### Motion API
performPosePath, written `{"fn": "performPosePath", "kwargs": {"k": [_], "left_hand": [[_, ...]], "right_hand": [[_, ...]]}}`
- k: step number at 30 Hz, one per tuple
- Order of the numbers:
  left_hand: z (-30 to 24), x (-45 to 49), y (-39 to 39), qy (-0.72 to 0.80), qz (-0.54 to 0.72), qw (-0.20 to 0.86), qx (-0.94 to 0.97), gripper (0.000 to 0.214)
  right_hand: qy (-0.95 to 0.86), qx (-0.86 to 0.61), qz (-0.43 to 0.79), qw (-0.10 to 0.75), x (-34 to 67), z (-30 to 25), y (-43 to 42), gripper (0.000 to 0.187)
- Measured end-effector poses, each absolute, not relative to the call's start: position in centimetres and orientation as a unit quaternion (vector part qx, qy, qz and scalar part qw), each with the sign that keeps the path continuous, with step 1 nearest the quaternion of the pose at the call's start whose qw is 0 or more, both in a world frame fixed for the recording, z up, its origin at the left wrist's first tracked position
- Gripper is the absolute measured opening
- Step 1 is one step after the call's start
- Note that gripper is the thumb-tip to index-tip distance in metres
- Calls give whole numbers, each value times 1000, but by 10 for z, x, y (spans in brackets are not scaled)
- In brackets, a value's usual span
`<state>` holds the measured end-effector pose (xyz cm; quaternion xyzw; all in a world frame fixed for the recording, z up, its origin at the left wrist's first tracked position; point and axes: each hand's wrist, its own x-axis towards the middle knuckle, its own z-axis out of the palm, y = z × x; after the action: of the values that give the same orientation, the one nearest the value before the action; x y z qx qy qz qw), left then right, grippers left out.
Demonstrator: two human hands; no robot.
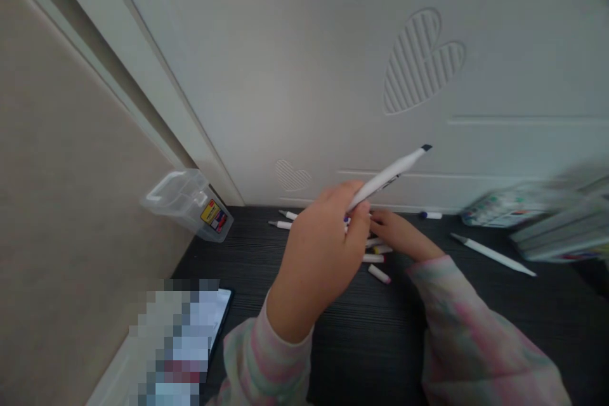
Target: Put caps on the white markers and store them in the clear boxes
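My left hand (323, 254) is closed around a white marker (392, 176). The marker slants up to the right, its dark chisel tip uncapped. Beyond it, my right hand (399, 235) is low over several marker caps (374, 258) on the dark table. Its fingers are bent together at the caps, partly hidden behind my left hand; what they hold, if anything, does not show. One white cap with a pink end (379, 274) lies nearer to me. Left of my left hand, two white markers with grey tips (280, 225) lie partly covered by it.
A clear plastic box (193, 203) with a yellow label stands at the left. A phone (216, 317) lies front left. To the right are a white marker (495, 255), a dark-ended cap (431, 216) and blurred clear containers (561, 222). A white panel (309, 76) with hearts rises behind.
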<state>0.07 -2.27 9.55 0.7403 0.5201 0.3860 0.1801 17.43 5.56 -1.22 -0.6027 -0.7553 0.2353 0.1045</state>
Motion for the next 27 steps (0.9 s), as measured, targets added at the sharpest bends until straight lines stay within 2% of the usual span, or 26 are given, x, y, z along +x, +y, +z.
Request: {"fn": "performPosePath", "kwargs": {"k": [9, 13, 18, 27], "left_hand": [[97, -10, -18, 548, 418, 211, 693, 27], [97, -16, -15, 543, 494, 303, 608, 26], [94, -17, -12, 453, 587, 425, 518, 17], [96, -17, -11, 413, 627, 475, 459, 11]], "right_hand": [[-745, -618, 245, 57, 177, -16, 58, 25], [-744, -620, 246, 51, 178, -15, 58, 25], [-739, -625, 248, 46, 179, -15, 59, 27], [-725, -643, 244, 41, 180, -22, 64, 27]]}}
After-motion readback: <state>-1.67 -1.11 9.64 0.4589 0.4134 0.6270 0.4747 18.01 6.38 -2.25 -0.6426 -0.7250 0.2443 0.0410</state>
